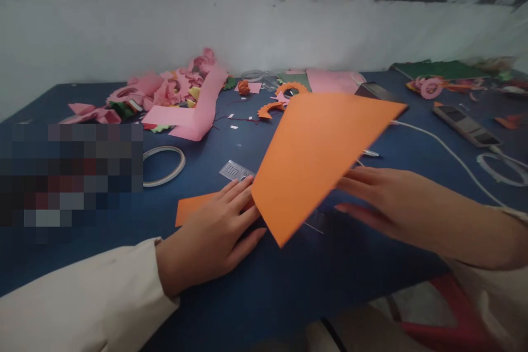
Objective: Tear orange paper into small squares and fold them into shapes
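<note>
A sheet of orange paper [315,154] stands tilted above the table between my two hands, its lower corner toward me. My left hand [210,234] lies flat with its fingers stretched out, pressing on a flat orange piece of paper [193,209]; whether that piece joins the raised sheet is hidden. To the right, my right hand [390,201] reaches behind the sheet's lower right edge, fingers extended and thumb apart. Its fingertips are hidden by the paper. Just beyond my left fingers lies a clear perforated ruler [235,170].
A roll of tape [183,162] lies at left, partly covered by a pixelated patch. Behind it are crumpled pink paper pieces [154,91] and a curled pink strip [208,104]. Orange toothed paper rings [291,89] lie farther back. At right are a grey device [468,124] and a white cable [447,148].
</note>
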Available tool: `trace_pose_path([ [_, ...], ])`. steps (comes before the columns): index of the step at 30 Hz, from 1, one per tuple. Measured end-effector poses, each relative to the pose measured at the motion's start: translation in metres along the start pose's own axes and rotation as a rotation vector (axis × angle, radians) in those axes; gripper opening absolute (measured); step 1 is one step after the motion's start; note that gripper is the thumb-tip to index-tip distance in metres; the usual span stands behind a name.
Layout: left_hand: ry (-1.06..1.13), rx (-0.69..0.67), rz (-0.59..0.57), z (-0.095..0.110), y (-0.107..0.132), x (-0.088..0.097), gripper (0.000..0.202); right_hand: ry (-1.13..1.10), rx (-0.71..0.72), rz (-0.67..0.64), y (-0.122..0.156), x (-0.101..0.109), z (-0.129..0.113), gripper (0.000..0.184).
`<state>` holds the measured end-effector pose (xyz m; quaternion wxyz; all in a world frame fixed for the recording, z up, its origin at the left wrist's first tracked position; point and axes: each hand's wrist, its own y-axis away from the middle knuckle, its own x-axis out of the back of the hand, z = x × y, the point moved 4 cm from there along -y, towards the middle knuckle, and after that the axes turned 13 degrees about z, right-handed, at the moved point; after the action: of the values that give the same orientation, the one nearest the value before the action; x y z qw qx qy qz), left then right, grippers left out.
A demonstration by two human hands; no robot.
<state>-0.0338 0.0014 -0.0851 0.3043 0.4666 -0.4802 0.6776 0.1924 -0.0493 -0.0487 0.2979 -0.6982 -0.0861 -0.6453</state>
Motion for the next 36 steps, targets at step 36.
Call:
trace_pose_path([
  [36,0.296,0.005,0.089,-0.001,-0.024,-0.013,0.035,0.516,0.633,0.156,0.001,-0.025,0.032,0.032],
])
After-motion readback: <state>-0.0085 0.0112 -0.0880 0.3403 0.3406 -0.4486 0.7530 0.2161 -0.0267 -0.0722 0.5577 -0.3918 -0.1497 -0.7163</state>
